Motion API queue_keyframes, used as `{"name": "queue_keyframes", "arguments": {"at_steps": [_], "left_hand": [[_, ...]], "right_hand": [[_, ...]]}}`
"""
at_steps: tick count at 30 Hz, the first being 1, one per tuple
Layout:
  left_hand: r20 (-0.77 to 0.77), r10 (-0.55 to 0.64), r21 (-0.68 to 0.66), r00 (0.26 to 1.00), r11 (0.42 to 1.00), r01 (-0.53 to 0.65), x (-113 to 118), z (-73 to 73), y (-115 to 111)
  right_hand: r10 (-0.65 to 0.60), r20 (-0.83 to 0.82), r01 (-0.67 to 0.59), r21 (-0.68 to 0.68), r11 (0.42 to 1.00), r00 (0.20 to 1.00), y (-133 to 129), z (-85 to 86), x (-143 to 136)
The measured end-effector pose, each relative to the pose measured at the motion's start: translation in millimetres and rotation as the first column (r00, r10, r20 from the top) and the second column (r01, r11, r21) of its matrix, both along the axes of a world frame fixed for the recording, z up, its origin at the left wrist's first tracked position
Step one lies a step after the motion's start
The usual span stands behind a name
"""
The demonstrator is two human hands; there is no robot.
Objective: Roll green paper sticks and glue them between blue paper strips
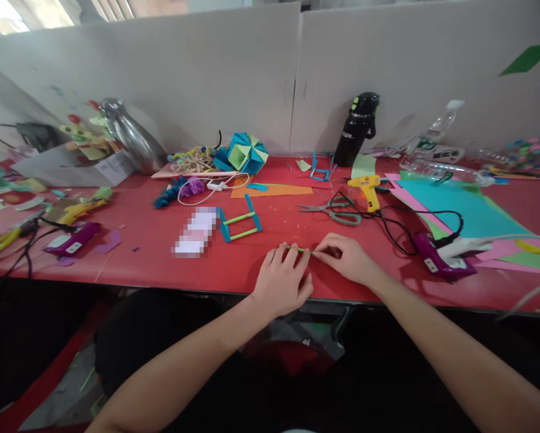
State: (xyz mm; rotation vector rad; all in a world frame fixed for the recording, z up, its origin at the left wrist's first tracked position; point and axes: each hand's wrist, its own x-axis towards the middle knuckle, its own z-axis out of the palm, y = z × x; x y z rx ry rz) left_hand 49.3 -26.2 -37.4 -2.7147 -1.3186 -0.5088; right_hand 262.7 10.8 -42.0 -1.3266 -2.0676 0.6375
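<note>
A thin green paper stick [300, 249] lies on the red tabletop [162, 267] near its front edge. My left hand [284, 278] rests over it, fingers stretched out and pressing on it, partly hiding it. At the stick's right end, the thumb and fingertips of my right hand [342, 255] are pinched together. Just behind and left of my left hand sits a small frame [240, 227] of blue paper pieces joined by green bars. Grey-handled scissors [333, 210] lie beyond my right hand, blades pointing left.
A yellow glue gun [368, 189] and a purple power strip [444, 258] with cables lie to the right, near coloured paper sheets [463, 201]. Behind stand a black bottle [355, 132] and a steel jug [135, 138]. A folded-paper ball [247, 153] sits at the back.
</note>
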Motion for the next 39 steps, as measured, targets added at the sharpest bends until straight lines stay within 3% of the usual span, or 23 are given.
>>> {"name": "queue_keyframes", "arguments": {"at_steps": [30, 36, 39], "left_hand": [[0.007, -0.002, 0.008, 1.000, 1.000, 0.002, 0, -1.0, 1], [0.014, -0.003, 0.004, 1.000, 1.000, 0.003, -1, -1.8, 0], [0.015, -0.006, 0.005, 1.000, 1.000, 0.006, -1, -1.4, 0]], "right_hand": [[-0.022, -0.034, 0.023, 0.014, 1.000, 0.999, 2, -6.9, 0], [-0.007, -0.034, 0.009, 0.067, 0.998, 0.999, -3, -5.1, 0], [-0.003, 0.041, -0.004, 0.171, 0.985, 0.999, -9, -2.5, -2]]}}
